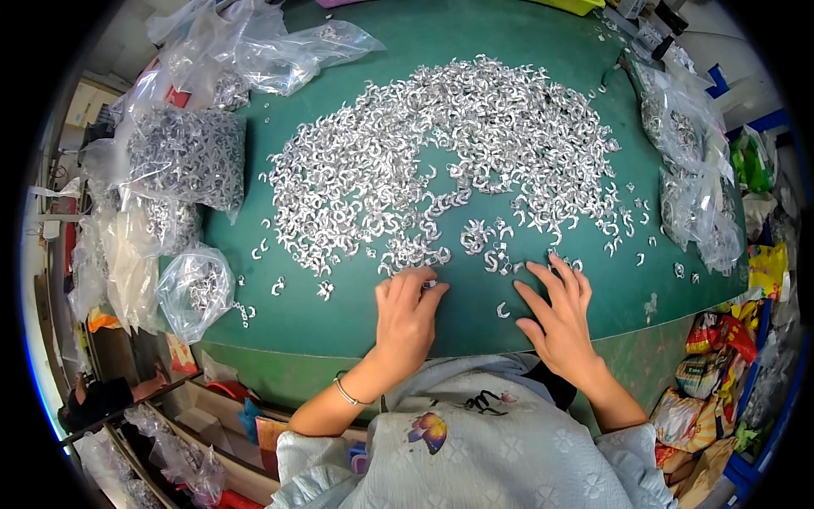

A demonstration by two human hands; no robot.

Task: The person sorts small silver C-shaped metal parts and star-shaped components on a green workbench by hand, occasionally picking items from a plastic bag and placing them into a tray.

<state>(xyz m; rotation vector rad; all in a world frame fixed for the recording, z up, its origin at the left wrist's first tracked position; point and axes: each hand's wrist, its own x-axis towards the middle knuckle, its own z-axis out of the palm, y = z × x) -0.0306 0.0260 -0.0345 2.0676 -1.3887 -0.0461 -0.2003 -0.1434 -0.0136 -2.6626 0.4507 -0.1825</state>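
Head view shows small silver pieces, most of them curved like a letter C, heaped in a broad arch on the green table, with a few strays along the near side. The left hand is at the near edge of the heap, thumb and forefinger drawn narrow beside a bit of silver; whether they grip it I cannot tell. The right hand has its fingers spread wide, fingertips among loose pieces at the heap's right side, the palm holding nothing that shows. A lone curved piece lies between the two hands, apart from both. Each piece looks like metal, so I would judge it very light and stiff, hard to crush but perhaps slick under a dry fingertip (the shine hints at a smooth face). Thumb and forefinger across the outside of the curve, near its middle, should make the surest hold; the thin ends could hook a neighbour and drag it along. In bulk the pieces probably weigh more, as in the stuffed plastic bag at left, whose soft film would want support from underneath.
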